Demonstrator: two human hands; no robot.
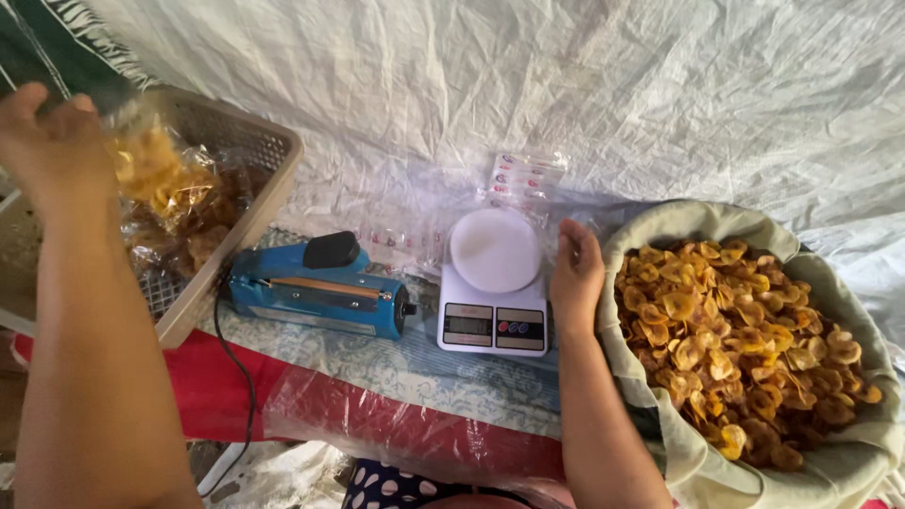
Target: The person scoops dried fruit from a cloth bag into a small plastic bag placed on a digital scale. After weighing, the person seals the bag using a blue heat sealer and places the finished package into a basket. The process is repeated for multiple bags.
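Note:
My left hand (52,141) is raised at the far left over a beige plastic basket (269,174), closed on the top of a clear bag of yellow chips (156,174). Beside the white kitchen scale (492,283), my right hand (575,273) rests at its right edge, fingers loosely together, holding nothing that I can see. Just right of that hand sits a cloth-lined sack (839,462) heaped with fried yellow chips (745,339). The scale's round platform is bare.
A blue heat sealer (316,287) with a black knob and a black cord lies left of the scale. Empty clear bags (523,177) lie behind the scale. More packed chip bags fill the basket. A white woven sheet covers the back.

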